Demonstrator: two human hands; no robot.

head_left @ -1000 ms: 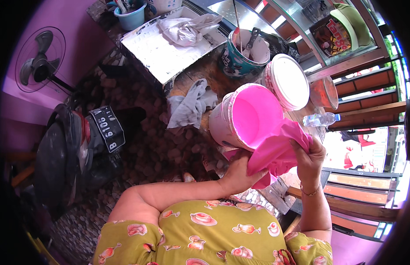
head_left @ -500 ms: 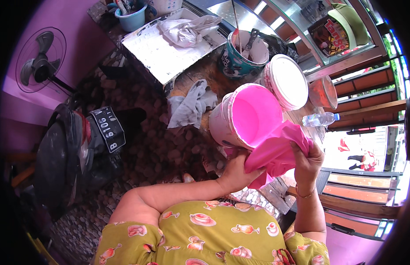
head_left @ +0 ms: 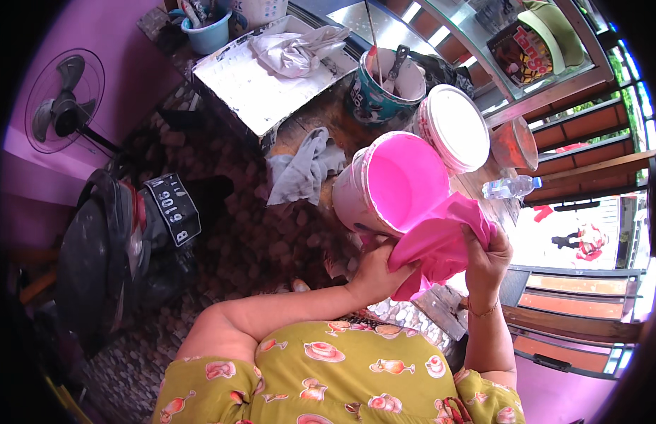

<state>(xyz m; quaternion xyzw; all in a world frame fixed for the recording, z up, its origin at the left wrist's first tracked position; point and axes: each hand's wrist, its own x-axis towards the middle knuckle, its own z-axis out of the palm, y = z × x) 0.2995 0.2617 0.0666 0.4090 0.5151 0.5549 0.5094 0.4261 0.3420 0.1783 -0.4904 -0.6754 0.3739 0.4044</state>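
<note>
Running away from the person, the wooden worktop has a white bucket at its near part, the round mouth facing the viewer and the inside bright pink. A lidded white tub is just beyond it, to the right. Smaller than these, a pink cloth, or some similarly thin sheet, hangs in folds on the near side of the bucket and crosses the near right part of its rim in this view; whether it rests on the rim cannot be told. Its longer direction slants from the left hand, at lower left, to the right hand, at upper right, bridging the gap between them. From the left hand the bucket lies ahead and slightly right, close by; from the right hand it lies ahead and to the left, across the cloth. The left hand is thus nearer to the bucket. It is closed on the cloth's left edge, some fingers hidden behind the folds. The right hand pinches the upper right edge between thumb and fingers. A clear bottle is past the right hand, and a thin bracelet circles the right wrist.
</note>
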